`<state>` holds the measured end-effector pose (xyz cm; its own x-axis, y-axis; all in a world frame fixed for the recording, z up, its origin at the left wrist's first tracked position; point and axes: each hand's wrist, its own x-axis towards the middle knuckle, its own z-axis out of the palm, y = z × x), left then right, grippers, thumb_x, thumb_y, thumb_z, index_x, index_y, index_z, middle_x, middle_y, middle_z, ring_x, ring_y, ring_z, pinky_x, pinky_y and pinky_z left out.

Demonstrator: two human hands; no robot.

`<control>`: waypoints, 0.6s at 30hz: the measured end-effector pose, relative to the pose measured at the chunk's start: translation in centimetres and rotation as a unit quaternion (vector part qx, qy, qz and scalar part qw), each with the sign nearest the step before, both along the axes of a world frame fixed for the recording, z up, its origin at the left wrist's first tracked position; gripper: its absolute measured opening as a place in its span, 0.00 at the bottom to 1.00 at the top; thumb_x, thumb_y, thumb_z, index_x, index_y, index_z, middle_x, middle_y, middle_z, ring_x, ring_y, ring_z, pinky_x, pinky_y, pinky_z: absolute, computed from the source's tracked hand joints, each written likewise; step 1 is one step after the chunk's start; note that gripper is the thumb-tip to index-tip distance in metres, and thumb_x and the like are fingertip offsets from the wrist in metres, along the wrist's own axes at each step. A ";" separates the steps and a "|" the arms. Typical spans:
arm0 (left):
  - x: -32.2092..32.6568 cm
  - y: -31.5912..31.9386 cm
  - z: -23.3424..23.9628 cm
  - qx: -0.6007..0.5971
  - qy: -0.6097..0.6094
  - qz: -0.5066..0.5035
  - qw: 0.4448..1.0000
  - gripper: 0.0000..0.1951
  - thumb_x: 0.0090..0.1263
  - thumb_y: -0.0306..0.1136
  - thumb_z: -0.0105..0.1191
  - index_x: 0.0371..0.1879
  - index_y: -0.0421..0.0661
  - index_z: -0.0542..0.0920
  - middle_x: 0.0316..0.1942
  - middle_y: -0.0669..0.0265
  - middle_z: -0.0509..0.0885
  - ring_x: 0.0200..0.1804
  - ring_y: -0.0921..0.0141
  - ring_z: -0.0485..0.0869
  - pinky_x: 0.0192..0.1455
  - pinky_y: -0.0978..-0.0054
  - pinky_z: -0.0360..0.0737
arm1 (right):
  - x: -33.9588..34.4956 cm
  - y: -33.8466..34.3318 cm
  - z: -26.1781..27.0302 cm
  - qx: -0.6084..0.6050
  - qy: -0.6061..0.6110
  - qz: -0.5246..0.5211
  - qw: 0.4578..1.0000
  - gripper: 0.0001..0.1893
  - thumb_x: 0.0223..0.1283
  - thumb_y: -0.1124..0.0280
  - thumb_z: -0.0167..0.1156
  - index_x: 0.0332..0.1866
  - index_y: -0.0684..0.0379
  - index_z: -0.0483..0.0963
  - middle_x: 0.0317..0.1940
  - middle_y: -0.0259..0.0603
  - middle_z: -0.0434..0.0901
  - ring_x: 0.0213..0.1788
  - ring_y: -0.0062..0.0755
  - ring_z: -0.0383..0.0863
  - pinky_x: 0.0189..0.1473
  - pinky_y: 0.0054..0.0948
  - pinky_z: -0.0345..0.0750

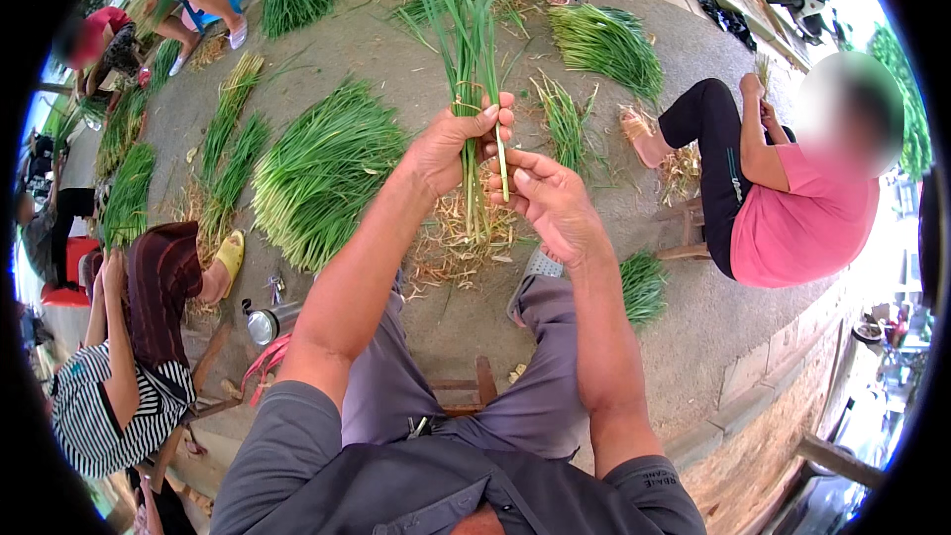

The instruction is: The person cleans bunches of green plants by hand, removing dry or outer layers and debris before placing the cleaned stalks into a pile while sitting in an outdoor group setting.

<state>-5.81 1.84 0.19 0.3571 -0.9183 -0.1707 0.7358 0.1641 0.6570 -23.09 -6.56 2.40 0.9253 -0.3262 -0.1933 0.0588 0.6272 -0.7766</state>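
My left hand (453, 141) grips an upright bunch of garlic chives (464, 44), its green leaves pointing away from me and its pale stems hanging below the fist. One thicker stalk (502, 163) stands apart on the right side of this bunch, under my left thumb. The fingers of my right hand (550, 200) are at the lower white end of that stalk, the thumb close beside it. Beneath my hands, dry, straw-coloured leaf trimmings (453, 245) lie on the concrete ground. A large pile of chives (327, 171) spreads out left of my left forearm.
Smaller chive heaps lie ahead right (605, 44), beyond my right hand (565, 119) and by my right leg (643, 286). A person in a pink shirt (806, 215) sits at right; another in stripes (126, 394) sits at left. A metal flask (271, 323) stands near my left knee.
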 end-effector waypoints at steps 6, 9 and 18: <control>0.1 0.0 -0.1 -0.003 -0.009 -0.002 1.000 0.18 0.71 0.31 0.61 0.57 0.43 0.76 0.39 0.72 0.84 0.39 0.77 0.83 0.37 0.80 0.76 | 0.2 -0.1 -0.4 -0.008 0.024 -0.016 1.000 0.13 0.70 0.73 0.58 0.54 0.71 0.74 0.43 0.42 0.83 0.42 0.26 0.83 0.49 0.28 0.82; 0.1 0.0 0.0 0.016 -0.021 0.009 1.000 0.18 0.71 0.31 0.61 0.57 0.43 0.76 0.39 0.72 0.85 0.40 0.77 0.83 0.38 0.80 0.77 | 0.2 0.2 -1.0 -0.095 0.065 -0.042 0.992 0.11 0.70 0.72 0.59 0.50 0.70 0.76 0.40 0.41 0.83 0.38 0.25 0.84 0.43 0.26 0.84; 0.1 -0.2 -0.1 0.057 -0.027 0.047 0.997 0.17 0.71 0.31 0.61 0.56 0.42 0.78 0.40 0.69 0.87 0.40 0.76 0.85 0.36 0.81 0.78 | 0.6 0.6 -1.7 -0.393 0.138 -0.120 0.901 0.07 0.70 0.72 0.57 0.37 0.66 0.76 0.27 0.37 0.81 0.27 0.22 0.82 0.31 0.24 0.81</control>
<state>-5.71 1.64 0.05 0.4523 -0.8562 -0.2497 0.6842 0.1536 0.7129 -22.48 -5.98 0.71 0.7623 -0.6467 -0.0277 -0.1445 -0.1283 -0.9811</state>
